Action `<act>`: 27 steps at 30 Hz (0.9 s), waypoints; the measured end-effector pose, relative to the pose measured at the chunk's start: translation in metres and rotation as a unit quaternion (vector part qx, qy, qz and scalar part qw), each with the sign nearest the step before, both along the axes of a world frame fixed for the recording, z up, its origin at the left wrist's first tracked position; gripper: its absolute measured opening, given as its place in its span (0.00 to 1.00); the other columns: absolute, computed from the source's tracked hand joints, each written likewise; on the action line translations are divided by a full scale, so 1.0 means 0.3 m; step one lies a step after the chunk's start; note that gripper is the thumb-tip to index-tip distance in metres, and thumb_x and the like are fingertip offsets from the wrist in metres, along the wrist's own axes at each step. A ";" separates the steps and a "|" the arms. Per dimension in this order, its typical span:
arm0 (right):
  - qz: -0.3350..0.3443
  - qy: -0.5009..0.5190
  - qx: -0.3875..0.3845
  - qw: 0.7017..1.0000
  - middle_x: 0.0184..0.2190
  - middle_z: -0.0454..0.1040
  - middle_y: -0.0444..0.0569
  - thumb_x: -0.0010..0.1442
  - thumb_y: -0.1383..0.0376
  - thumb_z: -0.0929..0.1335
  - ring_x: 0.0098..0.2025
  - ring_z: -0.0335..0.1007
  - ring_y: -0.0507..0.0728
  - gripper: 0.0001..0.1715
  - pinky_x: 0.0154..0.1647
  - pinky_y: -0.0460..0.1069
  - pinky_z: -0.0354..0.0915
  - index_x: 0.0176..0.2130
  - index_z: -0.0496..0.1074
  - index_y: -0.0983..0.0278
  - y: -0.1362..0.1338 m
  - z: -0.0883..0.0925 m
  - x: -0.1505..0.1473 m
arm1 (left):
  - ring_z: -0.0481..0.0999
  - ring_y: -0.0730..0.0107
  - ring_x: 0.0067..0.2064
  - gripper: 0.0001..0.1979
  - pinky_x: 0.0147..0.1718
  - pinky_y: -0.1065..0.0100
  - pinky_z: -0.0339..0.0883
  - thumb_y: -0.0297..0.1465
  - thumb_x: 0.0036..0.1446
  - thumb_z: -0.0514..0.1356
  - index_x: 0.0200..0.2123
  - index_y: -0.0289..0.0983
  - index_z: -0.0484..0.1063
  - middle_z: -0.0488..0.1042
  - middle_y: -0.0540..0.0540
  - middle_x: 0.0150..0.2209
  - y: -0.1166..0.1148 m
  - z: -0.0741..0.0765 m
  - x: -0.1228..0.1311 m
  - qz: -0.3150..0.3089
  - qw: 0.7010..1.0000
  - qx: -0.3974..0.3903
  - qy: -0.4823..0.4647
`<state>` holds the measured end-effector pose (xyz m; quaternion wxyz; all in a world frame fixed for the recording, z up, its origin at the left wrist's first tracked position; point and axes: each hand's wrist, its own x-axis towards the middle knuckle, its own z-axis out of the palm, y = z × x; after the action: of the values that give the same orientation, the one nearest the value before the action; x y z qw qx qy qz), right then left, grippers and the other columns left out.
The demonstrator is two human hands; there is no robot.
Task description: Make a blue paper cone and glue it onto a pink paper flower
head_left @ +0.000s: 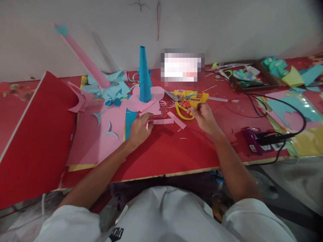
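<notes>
My left hand (140,128) pinches one end of a narrow pink paper strip (163,121) that stretches right above the red table. In my right hand (205,120) is a yellow glue gun (192,96), its fingers wrapped around the grip. Scissors with yellow handles (183,115) lie just below the gun, partly hidden by it. Beyond my left hand, a blue paper cone (144,77) stands upright on a pink petal-shaped paper (157,94). A second short pink strip (176,120) lies between the hands, near thin paper scraps.
A tall pink paper tube (85,60) leans at the back left. Pink sheets (101,141) and a red board (37,141) lie left. On the right are a purple power socket box (257,139) with a black cable, a dark tray (254,88) and coloured papers.
</notes>
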<state>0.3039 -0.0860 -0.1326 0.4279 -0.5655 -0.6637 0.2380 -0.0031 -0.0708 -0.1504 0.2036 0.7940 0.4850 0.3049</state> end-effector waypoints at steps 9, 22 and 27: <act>-0.076 -0.083 -0.059 0.992 0.36 0.83 0.54 0.57 0.42 0.77 0.41 0.81 0.69 0.27 0.41 0.60 0.76 0.41 0.80 0.61 -0.006 0.016 -0.059 | 0.83 0.59 0.47 0.12 0.50 0.60 0.74 0.25 0.61 0.56 0.45 0.39 0.76 0.84 0.44 0.46 0.001 0.011 -0.006 0.029 0.999 0.013 0.014; -0.095 -0.290 -0.050 0.951 0.47 0.84 0.60 0.58 0.49 0.77 0.41 0.82 0.70 0.25 0.38 0.59 0.72 0.49 0.81 0.61 0.028 -0.031 0.012 | 0.84 0.56 0.48 0.13 0.49 0.60 0.73 0.23 0.62 0.57 0.47 0.40 0.75 0.84 0.44 0.47 0.002 0.005 -0.008 0.045 0.998 0.010 0.050; -0.089 -0.313 -0.034 0.945 0.43 0.85 0.57 0.60 0.49 0.76 0.38 0.80 0.66 0.25 0.37 0.56 0.69 0.50 0.81 0.61 0.027 -0.045 0.016 | 0.83 0.56 0.49 0.13 0.49 0.60 0.74 0.24 0.61 0.57 0.47 0.41 0.76 0.85 0.44 0.47 0.002 0.004 -0.007 0.046 0.998 0.013 0.048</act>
<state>0.3087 -0.0777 -0.1463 0.1989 -0.6824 -0.7027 0.0323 -0.0053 -0.0700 -0.1493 0.1556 0.7869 0.5266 0.2816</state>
